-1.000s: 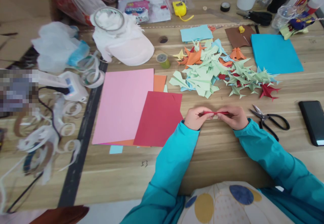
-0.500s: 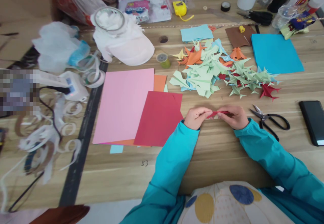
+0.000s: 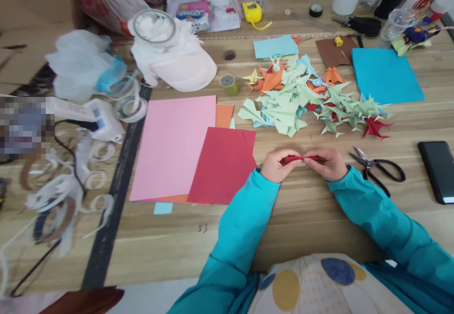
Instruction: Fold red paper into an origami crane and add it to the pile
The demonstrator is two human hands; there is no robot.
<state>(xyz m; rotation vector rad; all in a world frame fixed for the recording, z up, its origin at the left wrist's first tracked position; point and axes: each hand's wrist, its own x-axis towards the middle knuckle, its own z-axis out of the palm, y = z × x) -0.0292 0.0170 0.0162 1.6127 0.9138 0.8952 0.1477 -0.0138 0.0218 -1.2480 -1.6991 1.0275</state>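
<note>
Far to the left of the hands, loose white rolls [image 3: 96, 180] lie beyond a black strip [image 3: 105, 238] that crosses the table [image 3: 177, 252]. Closer to the hands, a pink sheet [image 3: 170, 148] covers most of an orange sheet [image 3: 224, 116], and a red sheet [image 3: 222, 167] overlaps the pink one, its right edge just beside the left wrist. Ahead and to the left of the hands stands a small spool [image 3: 230, 85].

The left hand [image 3: 277, 165] pinches one end of a small folded red paper [image 3: 292, 159] between thumb and fingers. Straight ahead of the hands, past bare wood, spreads a heap of folded paper shapes [image 3: 287, 103], mostly pale green with orange, blue and red among them; light blue sheets [image 3: 275, 47] lie behind it. The right hand [image 3: 326, 163] grips the other end of the red paper, its fingertips close to those of the left; whether they touch is hard to tell.

Well ahead of the right hand lies a brown sheet [image 3: 328, 53]. Just to its right are black-handled scissors [image 3: 385, 168], blades parted; farther ahead on that side, bright blue sheets [image 3: 386, 76]. Farthest right rests a black phone-like object [image 3: 437, 172].
</note>
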